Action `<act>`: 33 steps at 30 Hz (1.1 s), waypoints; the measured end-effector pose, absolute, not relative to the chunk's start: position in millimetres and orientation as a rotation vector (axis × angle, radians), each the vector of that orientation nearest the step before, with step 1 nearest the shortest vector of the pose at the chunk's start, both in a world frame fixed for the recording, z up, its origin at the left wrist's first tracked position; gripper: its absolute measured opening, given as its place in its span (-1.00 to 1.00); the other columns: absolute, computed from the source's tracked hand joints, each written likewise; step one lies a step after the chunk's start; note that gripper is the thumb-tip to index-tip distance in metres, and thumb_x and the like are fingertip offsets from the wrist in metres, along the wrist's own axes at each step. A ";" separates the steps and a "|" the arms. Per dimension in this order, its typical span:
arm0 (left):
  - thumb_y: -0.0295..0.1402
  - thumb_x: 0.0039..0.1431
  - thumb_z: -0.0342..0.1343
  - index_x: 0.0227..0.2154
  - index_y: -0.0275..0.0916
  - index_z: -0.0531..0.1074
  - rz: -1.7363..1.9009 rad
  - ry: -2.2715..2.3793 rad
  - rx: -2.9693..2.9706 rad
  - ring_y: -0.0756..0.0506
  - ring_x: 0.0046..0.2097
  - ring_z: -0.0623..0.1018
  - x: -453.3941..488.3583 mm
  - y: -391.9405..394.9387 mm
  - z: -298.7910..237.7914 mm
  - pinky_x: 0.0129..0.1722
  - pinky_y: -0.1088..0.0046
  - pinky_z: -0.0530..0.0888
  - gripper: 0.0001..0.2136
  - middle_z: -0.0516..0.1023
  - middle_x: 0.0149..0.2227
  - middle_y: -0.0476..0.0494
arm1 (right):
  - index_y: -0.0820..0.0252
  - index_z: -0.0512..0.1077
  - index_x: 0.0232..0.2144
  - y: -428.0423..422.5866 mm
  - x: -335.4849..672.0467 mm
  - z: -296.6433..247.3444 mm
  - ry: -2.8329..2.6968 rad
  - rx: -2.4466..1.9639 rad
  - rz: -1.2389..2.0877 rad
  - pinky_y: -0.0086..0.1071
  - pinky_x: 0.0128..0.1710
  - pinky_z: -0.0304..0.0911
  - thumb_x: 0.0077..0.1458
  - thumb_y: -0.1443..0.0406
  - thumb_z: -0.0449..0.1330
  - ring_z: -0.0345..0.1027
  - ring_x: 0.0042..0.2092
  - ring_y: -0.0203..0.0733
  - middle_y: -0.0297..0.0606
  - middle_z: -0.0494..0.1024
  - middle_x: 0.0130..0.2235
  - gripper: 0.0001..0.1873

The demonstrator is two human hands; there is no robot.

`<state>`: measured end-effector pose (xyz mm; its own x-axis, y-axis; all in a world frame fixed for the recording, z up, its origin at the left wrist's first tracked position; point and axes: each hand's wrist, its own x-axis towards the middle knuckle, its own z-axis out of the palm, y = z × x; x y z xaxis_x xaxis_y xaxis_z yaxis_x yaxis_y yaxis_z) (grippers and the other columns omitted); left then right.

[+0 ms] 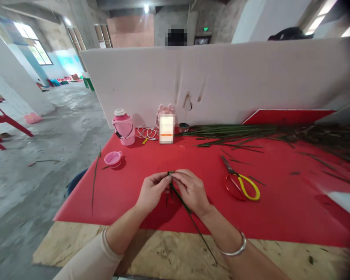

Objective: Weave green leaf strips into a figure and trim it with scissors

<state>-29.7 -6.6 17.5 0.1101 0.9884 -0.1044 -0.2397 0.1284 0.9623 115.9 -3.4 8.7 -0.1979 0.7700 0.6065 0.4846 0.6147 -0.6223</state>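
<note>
Both hands meet over the red sheet (186, 155) near the front of the table. A dark green leaf strip (192, 217) runs from between the fingers down toward the right wrist, its thin end hanging past the wooden edge. My left hand (153, 190) pinches the strip's upper end with thumb and forefinger. My right hand (192, 190) pinches it right beside, fingertips nearly touching the left ones. A small folded or knotted part shows at the fingertips; its exact shape is too small to tell. Scissors (236, 175) with red and yellow handles lie open to the right.
A pink bottle (124, 128), a pink cup (113, 158), a white cable (146, 132) and a small round tin (183, 127) stand at the back left. Long green leaves (236, 131) are heaped along the back right. A white panel (221, 77) rises behind the table.
</note>
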 end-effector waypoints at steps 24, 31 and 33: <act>-0.31 -0.14 0.28 -0.39 -0.33 0.56 1.012 0.939 1.042 0.02 -0.41 0.53 -9.8 13.3 39.4 -0.34 0.55 0.44 -0.77 0.58 -0.45 -0.16 | 0.20 0.51 -0.45 10.1 123.9 6.7 -1.047 -0.940 1.196 -0.39 -0.40 0.31 -0.13 0.21 0.25 0.35 -0.49 -0.31 -0.34 0.51 -0.53 -0.82; -0.39 -0.35 0.37 -0.48 -0.36 0.54 1.178 0.917 0.741 0.07 -0.44 0.49 -1.2 14.2 23.5 -0.39 0.61 0.41 -0.74 0.56 -0.48 -0.11 | 0.22 0.50 -0.47 10.3 126.9 4.6 -1.190 -1.025 1.026 -0.37 -0.31 0.30 -0.11 0.26 0.21 0.37 -0.38 -0.25 -0.27 0.53 -0.45 -0.87; -0.42 -0.35 0.36 -0.49 -0.36 0.53 1.197 0.909 0.731 0.10 -0.50 0.45 -3.0 13.8 22.1 -0.42 0.61 0.39 -0.75 0.54 -0.53 -0.07 | 0.22 0.49 -0.47 8.6 125.2 6.2 -1.235 -1.032 1.020 -0.38 -0.32 0.28 -0.09 0.28 0.20 0.36 -0.38 -0.25 -0.27 0.52 -0.45 -0.88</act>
<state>-3.0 13.8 22.1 0.1103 0.9744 -0.1961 -0.4510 0.2249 0.8637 125.2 8.6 6.2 0.0612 0.9719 0.2272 -0.0396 0.2298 -0.9724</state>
